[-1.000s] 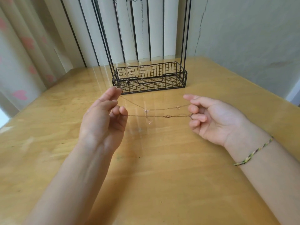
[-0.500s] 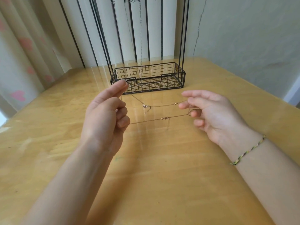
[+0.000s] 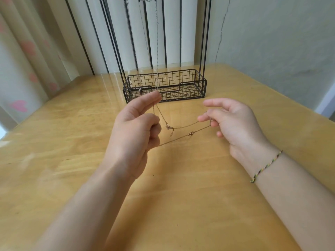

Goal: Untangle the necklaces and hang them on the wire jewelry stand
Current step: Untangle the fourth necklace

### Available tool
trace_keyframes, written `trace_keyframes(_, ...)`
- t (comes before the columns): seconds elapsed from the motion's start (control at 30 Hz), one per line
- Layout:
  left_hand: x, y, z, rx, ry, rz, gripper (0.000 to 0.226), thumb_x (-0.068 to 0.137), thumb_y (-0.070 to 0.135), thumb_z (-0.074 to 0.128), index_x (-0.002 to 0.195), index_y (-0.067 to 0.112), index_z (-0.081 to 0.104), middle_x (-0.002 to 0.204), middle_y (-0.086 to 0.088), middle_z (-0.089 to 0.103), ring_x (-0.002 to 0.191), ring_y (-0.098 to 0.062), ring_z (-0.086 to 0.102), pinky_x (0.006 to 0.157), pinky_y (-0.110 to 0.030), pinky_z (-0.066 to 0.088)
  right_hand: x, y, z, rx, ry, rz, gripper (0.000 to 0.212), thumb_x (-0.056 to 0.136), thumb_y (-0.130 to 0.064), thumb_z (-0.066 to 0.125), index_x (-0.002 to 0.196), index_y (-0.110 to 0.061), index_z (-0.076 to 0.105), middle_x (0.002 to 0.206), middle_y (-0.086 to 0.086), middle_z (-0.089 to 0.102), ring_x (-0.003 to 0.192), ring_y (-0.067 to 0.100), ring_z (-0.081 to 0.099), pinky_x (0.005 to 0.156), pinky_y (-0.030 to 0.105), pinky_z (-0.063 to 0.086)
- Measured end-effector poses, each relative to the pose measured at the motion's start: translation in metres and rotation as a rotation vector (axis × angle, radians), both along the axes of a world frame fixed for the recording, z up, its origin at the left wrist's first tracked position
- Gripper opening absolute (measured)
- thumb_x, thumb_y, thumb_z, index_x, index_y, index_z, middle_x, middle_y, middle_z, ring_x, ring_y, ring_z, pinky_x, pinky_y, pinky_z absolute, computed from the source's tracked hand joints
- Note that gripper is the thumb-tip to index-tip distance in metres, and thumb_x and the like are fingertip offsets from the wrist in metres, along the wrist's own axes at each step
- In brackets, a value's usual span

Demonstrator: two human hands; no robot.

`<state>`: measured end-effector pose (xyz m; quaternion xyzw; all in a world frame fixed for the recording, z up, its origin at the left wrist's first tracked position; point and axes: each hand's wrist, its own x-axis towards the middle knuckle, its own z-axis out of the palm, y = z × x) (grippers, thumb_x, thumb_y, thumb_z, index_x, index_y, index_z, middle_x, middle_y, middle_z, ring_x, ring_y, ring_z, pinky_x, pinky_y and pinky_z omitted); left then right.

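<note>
2 strands of fine necklace (image 3: 184, 127) span between left hand (image 3: 134, 134) at 9 o'clock and right hand (image 3: 233, 127) at 3 o'clock, each grip pinched closed on it, stand (image 3: 188, 91) at 12 o'clock; judged light, limp, kink-prone, so hold near clasp (image 3: 190, 133).

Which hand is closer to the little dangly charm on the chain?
Left. The left hand is just left of the charm; the right hand pinches the chain farther away on its right.
</note>
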<state>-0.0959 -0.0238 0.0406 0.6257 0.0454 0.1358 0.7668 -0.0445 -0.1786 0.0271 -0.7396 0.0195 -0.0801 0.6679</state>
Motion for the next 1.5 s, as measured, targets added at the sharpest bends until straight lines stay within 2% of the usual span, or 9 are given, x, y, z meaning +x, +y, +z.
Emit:
trace_keyframes(0.13, 0.001, 0.004, 0.0, 0.03, 0.014, 0.045, 0.049, 0.085, -0.01, 0.049, 0.124, 0.017, 0.059, 0.108, 0.012, 0.068, 0.079, -0.009, 0.065, 0.036, -0.012, 0.031, 0.006, -0.005, -0.005, -0.123, -0.053, -0.066, 0.028, 0.084, -0.002, 0.051, 0.096, -0.023, 0.067, 0.069, -0.005, 0.068, 0.051, 0.009, 0.041, 0.046, 0.02, 0.033)
trace_keyframes(0.33, 0.005, 0.015, -0.002, 0.017, 0.03, 0.2, 0.051, 0.084, 0.0, 0.06, 0.13, 0.021, 0.054, 0.133, 0.007, 0.052, 0.108, -0.017, 0.062, 0.046, -0.016, 0.042, 0.007, -0.007, -0.006, -0.258, -0.081, -0.047, 0.026, 0.08, -0.002, 0.06, 0.09, -0.024, 0.068, 0.072, -0.001, 0.068, 0.061, 0.009, 0.052, 0.054, 0.023, 0.039)
trace_keyframes(0.53, 0.006, 0.013, -0.003, 0.06, 0.014, 0.249, 0.052, 0.086, 0.0, 0.061, 0.133, 0.019, 0.051, 0.13, 0.01, 0.05, 0.072, -0.003, 0.067, 0.049, -0.016, 0.045, 0.007, -0.005, -0.004, -0.334, -0.066, -0.041, 0.025, 0.076, -0.002, 0.066, 0.088, -0.024, 0.068, 0.069, -0.007, 0.061, 0.064, 0.009, 0.055, 0.056, 0.02, 0.039)
trace_keyframes(0.73, 0.006, 0.004, -0.006, 0.254, 0.047, 0.228, 0.051, 0.085, -0.002, 0.055, 0.13, 0.023, 0.053, 0.065, 0.028, 0.065, 0.063, -0.007, 0.06, 0.048, -0.02, 0.043, 0.011, -0.001, -0.006, -0.601, -0.081, -0.211, 0.017, 0.078, -0.011, 0.064, 0.077, -0.027, 0.07, 0.078, -0.008, 0.064, 0.081, 0.017, 0.06, 0.069, 0.026, 0.046)
trace_keyframes(0.97, 0.006, 0.006, -0.012, 0.503, 0.118, 0.173, 0.043, 0.085, 0.005, 0.051, 0.121, 0.027, 0.061, 0.056, 0.004, 0.067, 0.038, -0.008, 0.037, 0.038, -0.016, 0.036, 0.01, -0.01, 0.001, -0.067, 0.062, -0.101, 0.016, 0.071, -0.004, 0.073, 0.073, -0.02, 0.071, 0.067, -0.008, 0.063, 0.065, -0.001, 0.052, 0.05, 0.004, 0.038)
trace_keyframes(1.17, 0.004, 0.015, -0.006, 0.582, 0.129, 0.263, 0.045, 0.085, -0.001, 0.047, 0.123, 0.018, 0.059, 0.083, -0.008, 0.066, 0.024, 0.001, 0.037, 0.028, -0.01, 0.022, 0.011, -0.015, 0.009, 0.251, 0.239, 0.006, 0.016, 0.083, -0.001, 0.062, 0.084, -0.017, 0.064, 0.067, -0.001, 0.061, 0.067, 0.015, 0.063, 0.079, 0.033, 0.051)
trace_keyframes(1.3, 0.004, 0.017, -0.006, 0.602, 0.164, 0.289, 0.044, 0.086, 0.0, 0.047, 0.125, 0.017, 0.058, 0.095, -0.011, 0.067, 0.024, 0.002, 0.037, 0.028, -0.01, 0.023, 0.009, -0.011, 0.012, 0.559, 0.261, 0.031, 0.018, 0.089, 0.008, 0.049, 0.083, -0.006, 0.058, 0.063, 0.006, 0.046, 0.044, 0.011, 0.047, 0.047, 0.023, 0.053)
trace_keyframes(1.4, 0.006, 0.017, -0.009, 0.591, 0.158, 0.282, 0.045, 0.087, 0.002, 0.048, 0.128, 0.018, 0.056, 0.104, -0.009, 0.067, 0.031, 0.001, 0.047, 0.036, -0.01, 0.029, 0.008, -0.012, 0.011, 0.373, 0.212, 0.047, 0.018, 0.088, 0.007, 0.048, 0.081, -0.005, 0.06, 0.062, 0.003, 0.041, 0.04, 0.007, 0.027, 0.032, 0.015, 0.023)
trace_keyframes(1.5, 0.007, 0.014, -0.009, 0.508, 0.086, 0.238, 0.051, 0.087, 0.001, 0.049, 0.133, 0.024, 0.052, 0.121, 0.002, 0.062, 0.057, 0.001, 0.063, 0.048, -0.013, 0.038, 0.001, -0.011, 0.014, 0.019, 0.126, 0.068, 0.006, 0.083, -0.009, 0.066, 0.079, -0.013, 0.069, 0.058, -0.011, 0.052, 0.048, 0.004, 0.038, 0.033, 0.011, 0.025)
